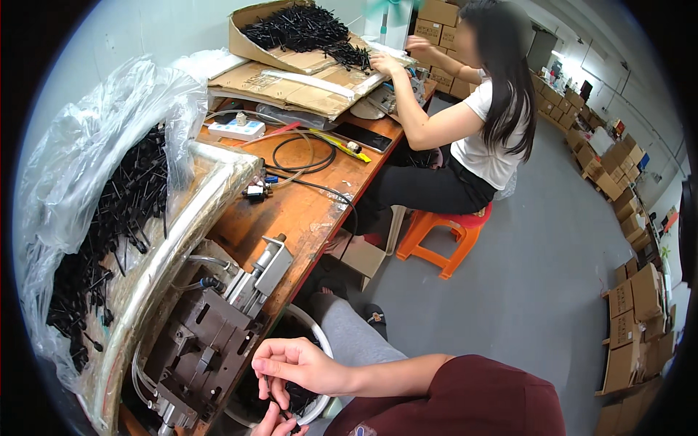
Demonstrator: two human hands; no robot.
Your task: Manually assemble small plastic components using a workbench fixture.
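Observation:
My right hand (299, 365) is at the lower middle, with thumb and fingers pinched on the upper part of a thin black rod-like part (272, 397). Just below it, my left hand (273, 423) is cut off by the lower edge and closes around the lower part of the same piece. A dark knob-like end (295, 429) shows beside the left fingers. To the left of both hands, a metal clamping fixture (207, 356) with a pneumatic cylinder (265, 272) sits on the wooden table (251, 218). Under my hands stands a white basket (320, 341) holding black parts.
A plastic-lined carton (156, 251) full of black rod-like parts stands at left. Hoses and a black cable (305, 178) cross the table near a phone (361, 136). Beyond, a co-worker (476, 109) sits on an orange stool (443, 240) beside another heap of parts (302, 33).

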